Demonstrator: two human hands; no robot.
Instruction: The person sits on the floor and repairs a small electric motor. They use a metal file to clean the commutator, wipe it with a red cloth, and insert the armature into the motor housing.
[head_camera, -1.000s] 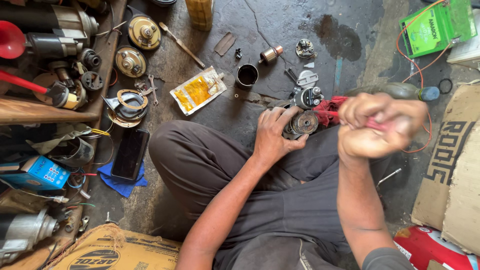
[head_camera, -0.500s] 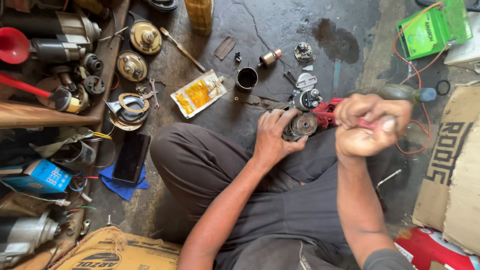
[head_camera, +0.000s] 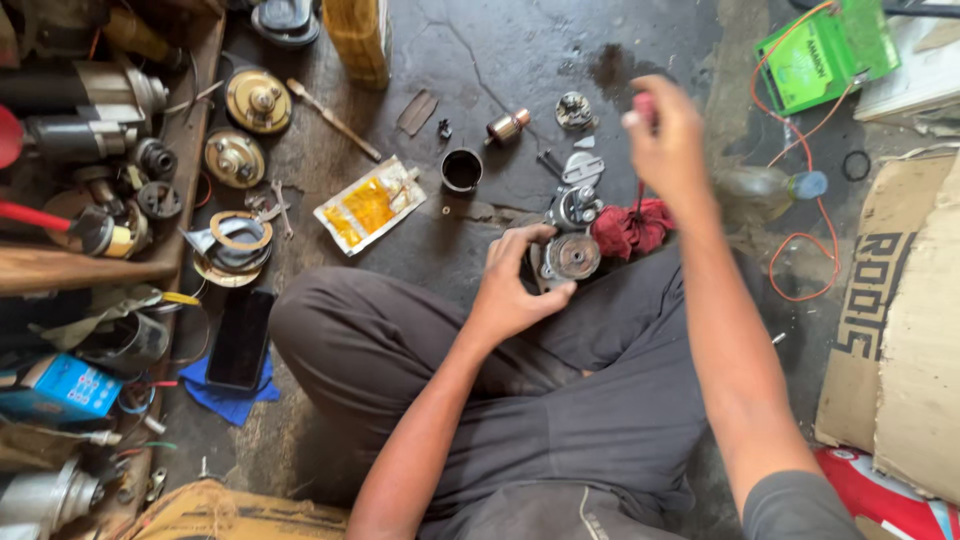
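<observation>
Oily concrete workshop floor, parts scattered. Frame centre: grimy round metal motor housing, left hand curled around it. Right hand, earlier low by the red rag, now raised, fist closed on a red-handled tool.

Stained concrete floor: yellow packet, black cup, red rag.

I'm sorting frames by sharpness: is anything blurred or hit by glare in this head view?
Head view: the raised right hand is motion-blurred, while the left hand on the metal motor part looks sharp; light is soft daylight, with mild sheen on the wet concrete floor; no harsh glare.
</observation>
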